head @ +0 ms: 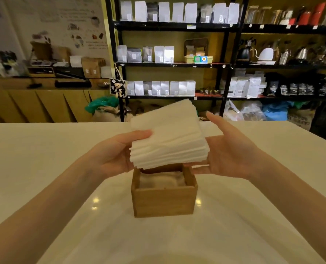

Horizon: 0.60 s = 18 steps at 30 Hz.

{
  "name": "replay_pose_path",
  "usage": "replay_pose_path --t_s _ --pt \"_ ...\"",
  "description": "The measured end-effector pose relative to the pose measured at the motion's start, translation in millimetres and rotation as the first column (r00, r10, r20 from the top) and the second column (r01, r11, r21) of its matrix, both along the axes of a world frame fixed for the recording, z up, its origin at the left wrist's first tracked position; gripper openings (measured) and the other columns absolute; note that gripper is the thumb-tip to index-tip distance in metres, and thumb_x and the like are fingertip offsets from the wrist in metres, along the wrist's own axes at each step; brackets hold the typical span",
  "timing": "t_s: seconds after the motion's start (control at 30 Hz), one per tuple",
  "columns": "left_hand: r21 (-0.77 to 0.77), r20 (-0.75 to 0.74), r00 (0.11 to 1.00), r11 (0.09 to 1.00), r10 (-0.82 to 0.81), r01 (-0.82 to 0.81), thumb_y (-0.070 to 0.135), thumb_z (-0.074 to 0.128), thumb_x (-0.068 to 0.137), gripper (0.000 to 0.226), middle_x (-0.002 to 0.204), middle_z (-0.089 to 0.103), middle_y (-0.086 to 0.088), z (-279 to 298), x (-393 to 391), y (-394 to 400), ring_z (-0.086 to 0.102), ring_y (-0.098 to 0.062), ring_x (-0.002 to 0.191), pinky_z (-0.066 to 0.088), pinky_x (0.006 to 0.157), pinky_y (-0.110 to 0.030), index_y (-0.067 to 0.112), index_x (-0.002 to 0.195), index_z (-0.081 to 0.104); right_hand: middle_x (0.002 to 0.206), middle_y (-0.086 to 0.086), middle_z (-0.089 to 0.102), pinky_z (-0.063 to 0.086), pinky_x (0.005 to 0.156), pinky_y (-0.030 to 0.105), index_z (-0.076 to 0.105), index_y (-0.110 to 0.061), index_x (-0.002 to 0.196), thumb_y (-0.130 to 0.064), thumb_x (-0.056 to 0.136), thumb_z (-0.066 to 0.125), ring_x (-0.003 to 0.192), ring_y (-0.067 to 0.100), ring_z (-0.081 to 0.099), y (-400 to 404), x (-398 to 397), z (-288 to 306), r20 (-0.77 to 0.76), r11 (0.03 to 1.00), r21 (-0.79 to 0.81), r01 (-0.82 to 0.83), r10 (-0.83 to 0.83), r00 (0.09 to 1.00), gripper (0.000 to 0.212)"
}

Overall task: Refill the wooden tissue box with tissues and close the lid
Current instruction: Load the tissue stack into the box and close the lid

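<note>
Both forearms reaching in over table (44,149). Left hand (116,151) gripping tissues (168,138), thumb on top. Right hand (227,147) flat, fingers straight, pressed against stack's side. Stack held just above open box (164,201) (some tissues already inside).

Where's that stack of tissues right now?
In the head view's centre, the tissue stack sits between both hands, left hand and right hand, just above the open wooden box.
</note>
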<state>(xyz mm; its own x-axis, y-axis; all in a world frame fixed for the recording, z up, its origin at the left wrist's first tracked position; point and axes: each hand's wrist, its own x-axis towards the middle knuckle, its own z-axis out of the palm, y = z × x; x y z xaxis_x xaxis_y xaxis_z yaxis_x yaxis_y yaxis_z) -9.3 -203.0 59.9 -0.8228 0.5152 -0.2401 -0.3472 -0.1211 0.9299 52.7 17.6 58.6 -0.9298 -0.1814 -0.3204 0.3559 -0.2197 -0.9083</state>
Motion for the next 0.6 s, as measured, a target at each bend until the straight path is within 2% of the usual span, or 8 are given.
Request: replay_pose_path --t_s 0.1,0.17,0.23,0.3,0.37,0.47,0.53,0.6 --pt "-0.041 0.019 0.999 0.998 -0.046 0.047 0.018 0.067 0.058 0.025 0.069 0.075 -0.006 -4 -3 2 0.072 -0.018 0.063 0.059 0.054 -0.03 0.01 0.082 0.067 0.099 0.007 0.074 0.053 0.076 0.037 0.062 -0.018 0.109 -0.062 0.061 0.053 0.09 0.023 0.07 -2 -4 1 -0.099 0.983 0.179 0.051 -0.033 0.994 0.066" --pt "-0.067 0.028 0.997 0.995 -0.077 0.079 0.017 0.065 0.06 0.015 0.07 0.075 -0.006 -5 -4 2 0.072 -0.017 0.062 0.058 0.055 -0.031 0.011 0.072 0.071 0.099 0.004 0.073 0.054 0.076 0.036 0.06 -0.023 0.106 -0.057 0.059 0.057 0.091 0.022 0.07 -3 -5 -1 -0.151 0.952 0.299 0.07 -0.025 0.988 0.058" --pt "-0.105 0.031 0.995 0.989 -0.1 0.102 0.016 0.064 0.061 0.012 0.07 0.075 -0.006 -6 -5 2 0.072 -0.017 0.062 0.058 0.055 -0.031 0.012 0.07 0.071 0.088 -0.001 0.075 0.054 0.078 0.035 0.061 -0.025 0.1 -0.052 0.059 0.06 0.088 0.019 0.07 -4 -8 -3 -0.178 0.925 0.374 0.074 -0.007 0.984 0.049" --pt "-0.154 0.026 0.991 0.979 -0.129 0.132 0.017 0.065 0.062 0.02 0.072 0.076 -0.005 -7 -6 0 0.072 -0.017 0.065 0.059 0.057 -0.031 0.012 0.081 0.068 0.083 -0.003 0.075 0.055 0.077 0.032 0.063 -0.025 0.096 -0.047 0.059 0.062 0.082 0.015 0.07 -5 -10 -5 -0.172 0.904 0.424 0.059 0.017 0.985 0.043" --pt "-0.187 0.027 0.99 0.972 -0.141 0.143 0.018 0.066 0.061 0.028 0.073 0.076 -0.004 -8 -8 -1 0.073 -0.016 0.067 0.06 0.056 -0.029 0.012 0.089 0.065 0.09 0.0 0.072 0.055 0.079 0.033 0.064 -0.022 0.099 -0.043 0.058 0.064 0.085 0.016 0.069 -6 -12 -6 -0.148 0.886 0.462 0.037 0.036 0.988 0.047" --pt "-0.185 0.046 0.993 0.976 -0.111 0.118 0.021 0.065 0.061 0.028 0.07 0.076 -0.005 -8 -9 -5 0.072 -0.017 0.064 0.06 0.054 -0.03 0.012 0.088 0.063 0.09 0.004 0.073 0.056 0.078 0.035 0.064 -0.019 0.101 -0.041 0.059 0.066 0.084 0.019 0.069 -8 -15 -7 -0.109 0.884 0.466 0.018 0.037 0.993 0.048" --pt "-0.163 0.058 0.996 0.983 -0.071 0.08 0.024 0.064 0.062 0.03 0.072 0.076 -0.006 -9 -10 -9 0.072 -0.018 0.066 0.06 0.057 -0.031 0.011 0.089 0.064 0.08 0.003 0.074 0.058 0.07 0.033 0.065 -0.017 0.101 -0.039 0.068 0.065 0.073 0.017 0.07 -8 -16 -7 -0.086 0.886 0.464 0.018 0.025 0.996 0.04" --pt "-0.211 0.027 0.998 0.975 -0.063 0.067 0.028 0.065 0.062 0.035 0.079 0.076 -0.006 -10 -12 -13 0.072 -0.018 0.072 0.06 0.059 -0.029 0.01 0.092 0.065 0.068 0.0 0.07 0.052 0.053 0.026 0.066 -0.014 0.099 -0.035 0.077 0.063 0.058 0.012 0.065 -10 -17 -6 -0.079 0.859 0.51 0.037 0.004 0.997 0.03"
